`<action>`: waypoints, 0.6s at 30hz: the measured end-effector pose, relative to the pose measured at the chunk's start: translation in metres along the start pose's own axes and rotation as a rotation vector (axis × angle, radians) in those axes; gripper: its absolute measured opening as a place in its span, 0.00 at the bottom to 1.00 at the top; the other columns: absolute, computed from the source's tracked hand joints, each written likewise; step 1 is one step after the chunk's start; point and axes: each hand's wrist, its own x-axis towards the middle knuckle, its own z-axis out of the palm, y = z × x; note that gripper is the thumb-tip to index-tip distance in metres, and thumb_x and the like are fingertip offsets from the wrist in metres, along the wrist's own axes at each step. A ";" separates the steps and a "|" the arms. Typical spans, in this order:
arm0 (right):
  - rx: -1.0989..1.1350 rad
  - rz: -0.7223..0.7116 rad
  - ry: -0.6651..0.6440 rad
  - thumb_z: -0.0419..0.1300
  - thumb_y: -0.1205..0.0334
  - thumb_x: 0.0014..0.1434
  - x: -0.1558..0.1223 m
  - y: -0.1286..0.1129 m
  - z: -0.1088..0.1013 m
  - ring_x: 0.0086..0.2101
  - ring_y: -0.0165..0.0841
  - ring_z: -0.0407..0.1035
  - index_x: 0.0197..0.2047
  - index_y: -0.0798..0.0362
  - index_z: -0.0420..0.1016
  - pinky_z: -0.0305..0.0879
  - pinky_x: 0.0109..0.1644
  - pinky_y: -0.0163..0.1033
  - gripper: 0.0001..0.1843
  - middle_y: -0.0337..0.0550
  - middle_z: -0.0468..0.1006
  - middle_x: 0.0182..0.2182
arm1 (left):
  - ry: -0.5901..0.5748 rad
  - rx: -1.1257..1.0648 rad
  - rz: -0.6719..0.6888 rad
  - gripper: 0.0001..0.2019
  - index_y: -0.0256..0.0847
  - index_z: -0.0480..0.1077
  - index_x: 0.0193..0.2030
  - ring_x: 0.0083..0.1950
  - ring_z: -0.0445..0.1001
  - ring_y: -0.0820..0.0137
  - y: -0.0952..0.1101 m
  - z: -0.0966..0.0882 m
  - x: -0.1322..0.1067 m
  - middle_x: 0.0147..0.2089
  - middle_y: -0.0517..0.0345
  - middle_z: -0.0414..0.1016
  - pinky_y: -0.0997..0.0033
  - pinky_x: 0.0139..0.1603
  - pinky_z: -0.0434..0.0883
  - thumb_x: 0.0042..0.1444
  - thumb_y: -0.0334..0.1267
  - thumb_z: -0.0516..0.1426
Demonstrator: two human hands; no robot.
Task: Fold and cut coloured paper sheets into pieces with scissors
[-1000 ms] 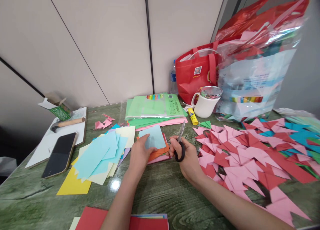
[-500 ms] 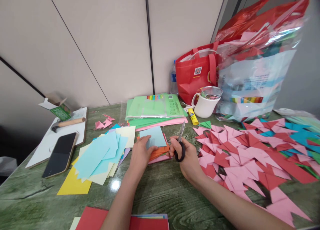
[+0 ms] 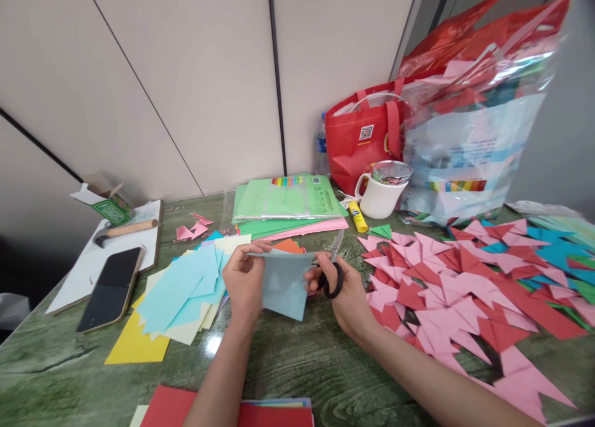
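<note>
A light blue sheet of paper [image 3: 285, 286] is held up off the table, hanging down between my two hands. My left hand [image 3: 245, 278] is closed on its upper left corner. My right hand [image 3: 343, 290] has its fingers through the black handles of a pair of scissors [image 3: 333, 281], blades pointing up and away from me. The fingertips of that hand also touch the sheet's right edge. Behind the sheet an orange sheet of paper [image 3: 289, 246] shows on a small pile, mostly hidden.
Blue, cream and yellow sheets [image 3: 183, 290] lie left, near a phone [image 3: 111, 287] and a hammer [image 3: 125, 230]. Folded pink and red paper pieces [image 3: 446, 290] cover the right. Behind stand a white mug [image 3: 382, 194], glue stick [image 3: 357, 216], red bag [image 3: 356, 142] and green paper packs [image 3: 288, 198].
The light blue sheet has been lifted from the pile and tilted upright toward me. My left hand has shifted left with its corner; the scissors stay in my right hand.
</note>
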 end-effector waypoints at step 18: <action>0.103 0.220 -0.136 0.67 0.60 0.42 -0.001 -0.002 0.002 0.18 0.25 0.65 0.32 0.55 0.67 0.67 0.27 0.36 0.15 0.33 0.70 0.17 | -0.109 -0.468 -0.279 0.16 0.41 0.67 0.43 0.53 0.65 0.61 0.004 -0.007 0.004 0.51 0.49 0.68 0.57 0.54 0.58 0.46 0.40 0.56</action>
